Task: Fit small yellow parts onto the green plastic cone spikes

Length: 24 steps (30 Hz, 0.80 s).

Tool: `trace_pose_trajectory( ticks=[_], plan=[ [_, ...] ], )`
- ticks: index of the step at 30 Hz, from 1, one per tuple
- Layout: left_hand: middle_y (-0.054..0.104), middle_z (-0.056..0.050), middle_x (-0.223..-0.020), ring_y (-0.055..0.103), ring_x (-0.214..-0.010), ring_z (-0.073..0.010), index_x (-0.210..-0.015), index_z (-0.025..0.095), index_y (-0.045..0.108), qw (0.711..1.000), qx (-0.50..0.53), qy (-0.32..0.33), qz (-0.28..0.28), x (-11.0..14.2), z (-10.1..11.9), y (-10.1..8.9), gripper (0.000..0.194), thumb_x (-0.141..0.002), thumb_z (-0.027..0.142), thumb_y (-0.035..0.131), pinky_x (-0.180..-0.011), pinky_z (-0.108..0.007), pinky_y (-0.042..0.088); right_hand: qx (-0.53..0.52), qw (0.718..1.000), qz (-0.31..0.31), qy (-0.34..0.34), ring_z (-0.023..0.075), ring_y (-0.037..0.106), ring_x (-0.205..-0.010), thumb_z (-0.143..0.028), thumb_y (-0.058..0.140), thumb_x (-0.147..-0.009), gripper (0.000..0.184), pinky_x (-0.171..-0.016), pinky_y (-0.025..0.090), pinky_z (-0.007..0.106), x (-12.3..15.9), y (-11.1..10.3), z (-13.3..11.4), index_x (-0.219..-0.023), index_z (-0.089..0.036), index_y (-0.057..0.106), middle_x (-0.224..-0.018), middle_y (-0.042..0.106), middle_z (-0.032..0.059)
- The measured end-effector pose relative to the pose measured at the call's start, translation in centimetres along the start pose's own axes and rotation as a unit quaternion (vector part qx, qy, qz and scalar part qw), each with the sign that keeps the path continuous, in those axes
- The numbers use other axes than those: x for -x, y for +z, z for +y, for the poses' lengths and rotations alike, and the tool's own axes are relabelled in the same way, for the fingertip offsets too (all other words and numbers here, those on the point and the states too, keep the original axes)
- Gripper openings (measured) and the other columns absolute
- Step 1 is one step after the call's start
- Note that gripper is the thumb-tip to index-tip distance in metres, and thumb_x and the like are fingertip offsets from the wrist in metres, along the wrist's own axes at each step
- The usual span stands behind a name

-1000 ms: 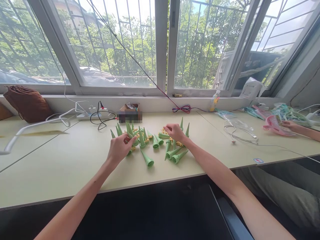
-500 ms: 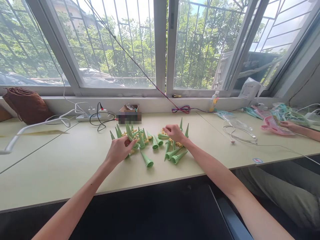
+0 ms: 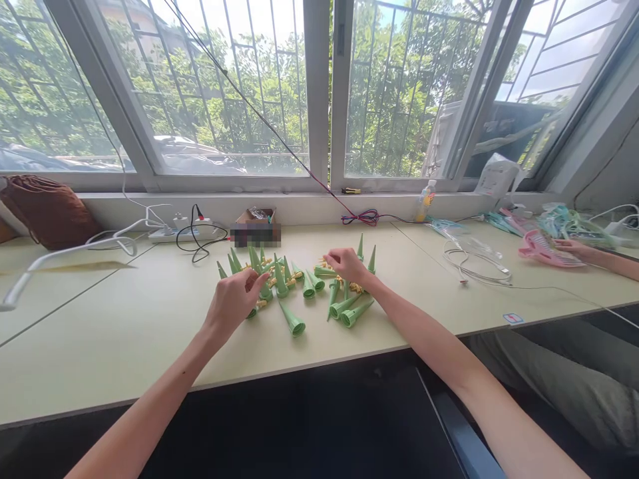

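Several pale green, hollow plastic plant-watering spikes (image 3: pixel 293 320) are spread over the table in two loose clusters, some upright, some on their sides. Small yellow plastic pieces (image 3: pixel 356 288) lie among them. My left hand (image 3: pixel 233 296) is at the left cluster, thumb and fingers closed around an upright green spike (image 3: pixel 265 290); the fingers partly cover it. Over the right cluster, my right hand (image 3: pixel 345 264) has its fingers curled in a pinch. Yellow bits show by its fingertips, but what it holds, if anything, is hidden.
Behind the spikes stands a small cardboard box (image 3: pixel 255 218), beside a power strip (image 3: pixel 187 231) with cables. A brown bag (image 3: pixel 47 211) sits at far left. Rightward are a bottle (image 3: pixel 426 201), a white cable (image 3: pixel 466 263), and another person's hand (image 3: pixel 574 249) at a pink plastic item (image 3: pixel 542 250).
My left hand has shifted slightly left and towards me, its fingers now covering more of the spike. My right hand stays nearly still. The whole view has slid a little.
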State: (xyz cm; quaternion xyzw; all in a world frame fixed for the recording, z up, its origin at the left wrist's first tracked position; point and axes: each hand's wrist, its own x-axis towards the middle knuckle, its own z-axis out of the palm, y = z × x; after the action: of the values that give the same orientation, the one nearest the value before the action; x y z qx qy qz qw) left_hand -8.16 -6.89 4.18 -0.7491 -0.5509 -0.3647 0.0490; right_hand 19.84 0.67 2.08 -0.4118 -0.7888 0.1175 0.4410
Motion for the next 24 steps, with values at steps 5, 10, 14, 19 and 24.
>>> trace_pose_trajectory(
  ticks=[5, 10, 14, 19, 24],
  plan=[
    [0.05, 0.001, -0.05, 0.038, -0.043, -0.011, -0.061, 0.019, 0.045, 0.995, -0.096, -0.017, 0.01, 0.9, 1.8, -0.9, 0.041, -0.09, 0.048, 0.041, -0.049, -0.024, 0.028, 0.005, 1.0, -0.001, -0.003, 0.0096, 0.03, -0.053, -0.035, 0.045, -0.087, 0.037, -0.054, 0.026, 0.025, 0.0, 0.1, 0.0, -0.055, -0.019, 0.039, -0.052, 0.038, -0.0036],
    [0.052, 0.0, -0.053, 0.041, -0.045, -0.0124, -0.062, 0.019, 0.045, 0.989, -0.139, -0.028, -0.046, 1.4, 1.7, -0.7, 0.039, -0.091, 0.044, 0.039, -0.05, -0.024, 0.025, 0.006, 1.0, -0.001, -0.002, 0.009, 0.03, -0.052, -0.035, 0.046, -0.087, 0.036, -0.054, 0.026, 0.024, -0.1, 0.1, -0.1, -0.056, -0.018, 0.037, -0.052, 0.036, -0.0045],
    [0.053, -0.001, -0.055, 0.043, -0.047, -0.0131, -0.064, 0.019, 0.048, 0.986, -0.163, -0.026, -0.033, 1.5, 1.2, -0.6, 0.037, -0.09, 0.043, 0.04, -0.05, -0.024, 0.024, 0.008, 1.0, -0.002, -0.004, 0.0086, 0.029, -0.052, -0.034, 0.046, -0.087, 0.037, -0.054, 0.026, 0.024, -0.1, 0.0, -0.2, -0.055, -0.019, 0.036, -0.051, 0.035, -0.0049],
    [0.052, 0.0, -0.054, 0.042, -0.047, -0.0125, -0.063, 0.018, 0.048, 0.987, -0.161, -0.003, -0.016, 1.3, 1.9, -0.8, 0.036, -0.09, 0.041, 0.042, -0.05, -0.024, 0.023, 0.018, 1.0, -0.005, -0.002, 0.0087, 0.029, -0.052, -0.034, 0.046, -0.088, 0.037, -0.054, 0.026, 0.024, -0.1, 0.1, 0.1, -0.055, -0.018, 0.038, -0.051, 0.035, -0.005],
    [0.052, 0.001, -0.054, 0.043, -0.047, -0.011, -0.065, 0.018, 0.049, 0.993, -0.057, 0.09, -0.06, -0.6, 4.8, 0.2, 0.033, -0.091, 0.037, 0.043, -0.051, -0.023, 0.027, 0.026, 1.0, 0.002, -0.005, 0.0087, 0.029, -0.052, -0.033, 0.047, -0.088, 0.038, -0.053, 0.026, 0.024, -0.1, 0.0, 0.3, -0.055, -0.018, 0.039, -0.051, 0.034, -0.0049]
  ],
)
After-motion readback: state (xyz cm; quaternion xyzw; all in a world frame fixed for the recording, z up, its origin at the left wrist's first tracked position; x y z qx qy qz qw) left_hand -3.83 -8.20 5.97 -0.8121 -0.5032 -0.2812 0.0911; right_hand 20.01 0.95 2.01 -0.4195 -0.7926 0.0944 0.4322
